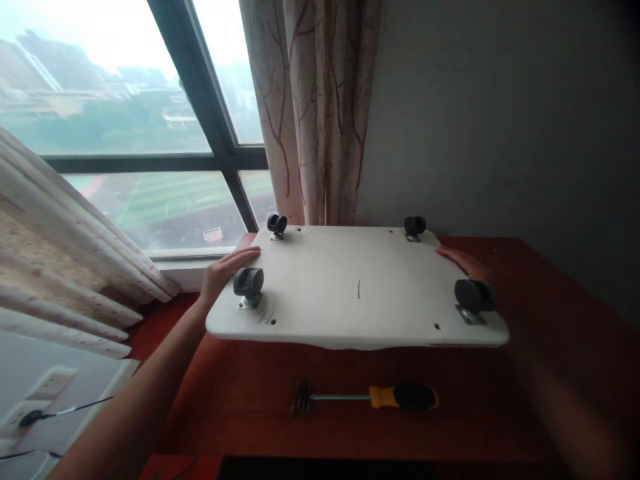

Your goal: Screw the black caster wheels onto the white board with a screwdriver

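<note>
A white board (340, 280) with rounded corners lies with its underside up, bearing several black caster wheels (249, 283) on metal plates near its corners. My left hand (223, 270) grips its left edge, fingers stretched along the side. At the opposite edge, my right hand (465, 261) holds the board, partly hidden behind a caster (473, 297). In front of the board, a screwdriver (405, 397) with a yellow and black handle lies on the reddish wooden tabletop (240, 400). By its tip is a small cluster of screws (302, 397).
A grey wall (475, 120) and a patterned curtain (320, 113) stand behind the table. To the left are a window (150, 160), another curtain (60, 227) and a wall socket (53, 383) with a plugged-in cable. A dark strip (325, 468) runs along the near edge.
</note>
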Demonstrator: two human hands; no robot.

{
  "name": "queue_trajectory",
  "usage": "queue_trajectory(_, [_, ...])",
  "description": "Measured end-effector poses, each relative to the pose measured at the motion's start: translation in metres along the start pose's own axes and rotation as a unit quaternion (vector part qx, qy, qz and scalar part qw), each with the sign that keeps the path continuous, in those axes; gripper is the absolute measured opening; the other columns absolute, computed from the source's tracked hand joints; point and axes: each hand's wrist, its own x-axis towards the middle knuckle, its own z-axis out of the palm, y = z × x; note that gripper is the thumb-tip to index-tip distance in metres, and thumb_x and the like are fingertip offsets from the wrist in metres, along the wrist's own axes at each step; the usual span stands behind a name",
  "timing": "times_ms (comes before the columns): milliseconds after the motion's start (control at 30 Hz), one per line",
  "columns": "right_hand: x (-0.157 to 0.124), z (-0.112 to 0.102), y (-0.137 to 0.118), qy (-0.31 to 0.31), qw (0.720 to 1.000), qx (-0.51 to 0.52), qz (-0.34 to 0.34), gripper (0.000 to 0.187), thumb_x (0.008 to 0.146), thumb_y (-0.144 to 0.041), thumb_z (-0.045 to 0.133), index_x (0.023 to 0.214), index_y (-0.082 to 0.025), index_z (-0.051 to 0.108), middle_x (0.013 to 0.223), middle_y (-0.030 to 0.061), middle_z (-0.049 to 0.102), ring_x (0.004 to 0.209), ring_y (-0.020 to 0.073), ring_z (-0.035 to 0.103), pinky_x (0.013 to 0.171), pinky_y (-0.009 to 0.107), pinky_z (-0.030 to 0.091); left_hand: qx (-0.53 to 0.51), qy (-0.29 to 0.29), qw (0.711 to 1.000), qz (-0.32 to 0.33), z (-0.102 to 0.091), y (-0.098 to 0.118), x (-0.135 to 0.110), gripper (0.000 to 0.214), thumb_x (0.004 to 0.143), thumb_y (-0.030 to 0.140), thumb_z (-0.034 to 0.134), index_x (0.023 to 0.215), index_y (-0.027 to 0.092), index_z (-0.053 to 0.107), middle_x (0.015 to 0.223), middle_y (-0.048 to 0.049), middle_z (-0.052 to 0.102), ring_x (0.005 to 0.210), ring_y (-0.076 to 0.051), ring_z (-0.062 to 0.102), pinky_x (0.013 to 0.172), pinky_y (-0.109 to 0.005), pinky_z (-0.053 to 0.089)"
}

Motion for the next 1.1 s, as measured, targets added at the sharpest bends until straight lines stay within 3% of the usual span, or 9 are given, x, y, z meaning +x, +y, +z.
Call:
queue_trajectory(167, [-0.006,0.004,0.013,0.023,0.999,-0.03,-0.026,0.046,0.08,-0.034,0.052,0.122,-0.029,0.071,0.136,0.0001,0.066,0.135,0.0282,0.054,0.117,0.043,0.038,0.011,-0.004,1.0,0.002,-0.001,0.001,-0.005,0.042,0.094,0.046,0.046,0.12,0.022,0.07,0.135,-0.0083,0.067,0.126,-0.025,0.062,0.114,-0.043,0.042])
queue_trajectory(500, [-0.019,0.006,0.035,0.021,0.995,-0.068,-0.077,0.051,0.085,-0.031,0.048,0.134,-0.027,0.063,0.147,0.0032,0.057,0.138,0.0253,0.051,0.118,0.044,0.036,-0.002,0.028,1.0,-0.013,0.005,0.009,-0.022,0.042,0.094,0.047,0.048,0.121,0.024,0.07,0.138,-0.0082,0.065,0.129,-0.027,0.06,0.114,-0.041,0.042])
queue_trajectory(567, [-0.018,0.002,0.038,0.036,0.994,-0.075,-0.076,0.051,0.085,-0.032,0.05,0.134,-0.026,0.062,0.149,0.0052,0.055,0.139,0.0273,0.049,0.118,0.047,0.037,0.007,0.034,0.999,-0.015,0.002,0.009,-0.026,0.042,0.094,0.046,0.05,0.123,0.023,0.069,0.141,-0.0092,0.063,0.129,-0.028,0.06,0.109,-0.042,0.047])
queue_trajectory(667, [-0.024,-0.008,0.036,0.056,0.994,-0.074,-0.056,0.048,0.087,-0.036,0.053,0.133,-0.027,0.061,0.143,0.0077,0.059,0.13,0.0285,0.058,0.112,0.048,0.044,0.011,0.056,0.998,-0.034,-0.004,0.007,-0.037,0.042,0.091,0.045,0.054,0.123,0.023,0.068,0.145,-0.0114,0.058,0.11,-0.027,0.069,0.094,-0.041,0.057])
queue_trajectory(733, [-0.035,-0.018,0.026,0.084,0.995,-0.056,-0.024,0.046,0.089,-0.041,0.053,0.132,-0.026,0.061,0.134,0.0107,0.064,0.118,0.0298,0.065,0.103,0.05,0.05,0.012,0.085,0.995,-0.059,-0.009,0.01,-0.05,0.041,0.09,0.045,0.057,0.123,0.023,0.067,0.145,-0.0113,0.057,0.096,-0.023,0.071,0.086,-0.039,0.06])
queue_trajectory(833, [-0.066,-0.035,-0.005,0.15,0.988,-0.021,0.032,0.039,0.091,-0.047,0.055,0.123,-0.026,0.064,0.116,0.0113,0.071,0.103,0.0333,0.07,0.094,0.054,0.055,0.005,0.156,0.982,-0.111,-0.015,0.024,-0.076,0.04,0.088,0.046,0.064,0.121,0.023,0.066,0.135,-0.0088,0.062,0.09,-0.02,0.071,0.085,-0.035,0.06])
queue_trajectory(967, [-0.125,-0.049,-0.062,0.189,0.98,0.002,0.057,0.018,0.091,-0.049,0.056,0.105,-0.045,0.067,0.106,0.005,0.071,0.092,0.0358,0.07,0.089,0.058,0.056,-0.096,0.198,0.951,-0.218,-0.014,0.054,-0.119,0.043,0.085,0.047,0.068,0.12,0.025,0.061,0.111,-0.0042,0.068,0.088,-0.02,0.07,0.076,-0.029,0.059])
queue_trajectory(1033, [-0.154,-0.046,-0.083,0.148,0.989,-0.008,0.02,0.017,0.091,-0.046,0.056,0.102,-0.051,0.067,0.096,0.0027,0.072,0.083,0.0346,0.071,0.077,0.057,0.06,-0.107,0.217,0.933,-0.265,-0.007,0.069,-0.141,0.04,0.084,0.047,0.069,0.116,0.025,0.06,0.088,-0.0006,0.067,0.078,-0.02,0.068,0.07,-0.03,0.058])
queue_trajectory(1100, [-0.178,-0.034,-0.095,0.024,0.993,-0.053,-0.099,0.026,0.091,-0.036,0.058,0.108,-0.052,0.068,0.096,-0.0014,0.076,0.081,0.0299,0.074,0.071,0.05,0.063,-0.098,0.248,0.922,-0.281,0.004,0.083,-0.161,0.031,0.085,0.045,0.068,0.108,0.026,0.06,0.081,0.0001,0.065,0.076,-0.021,0.067,0.068,-0.031,0.057])
